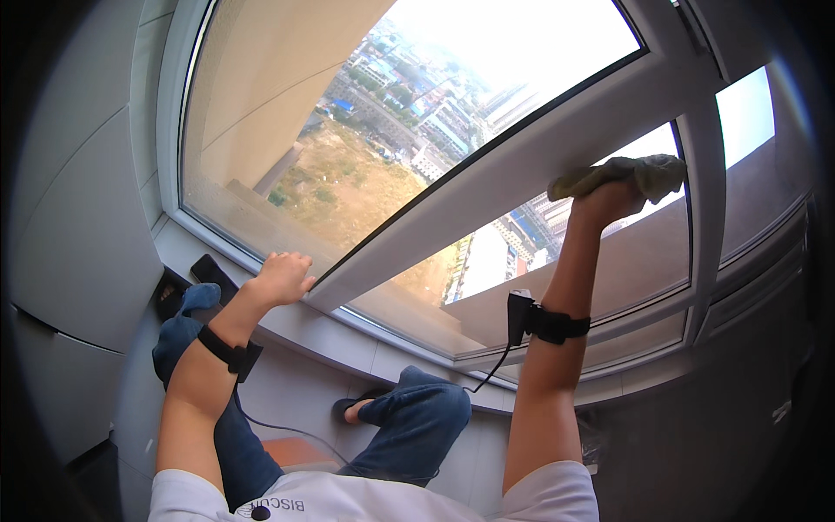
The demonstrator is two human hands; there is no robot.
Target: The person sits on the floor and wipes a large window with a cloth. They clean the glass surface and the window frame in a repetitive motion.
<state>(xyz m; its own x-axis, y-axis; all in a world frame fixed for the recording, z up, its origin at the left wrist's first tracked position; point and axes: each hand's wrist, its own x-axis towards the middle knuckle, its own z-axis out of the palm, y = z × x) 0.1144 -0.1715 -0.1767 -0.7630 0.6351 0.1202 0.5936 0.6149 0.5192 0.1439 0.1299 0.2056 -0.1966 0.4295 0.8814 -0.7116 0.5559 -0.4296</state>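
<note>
My right hand is raised at the upper right, holding a crumpled greenish-brown cloth against the upper part of a narrow window pane or its frame; which one I cannot tell. Part of that hand is covered by the cloth. Lower left, my left hand has its fingers curled near the bottom of the large window pane, close to the foot of the white mullion. Nothing shows in the left hand. Whether its fingertips rest on the frame or the glass is hard to tell.
A dark phone-like object lies on the tiled sill left of my left hand. Cabling runs from the black straps on both forearms. An orange seat or box is beneath me. Grey cabinet panels stand at the left.
</note>
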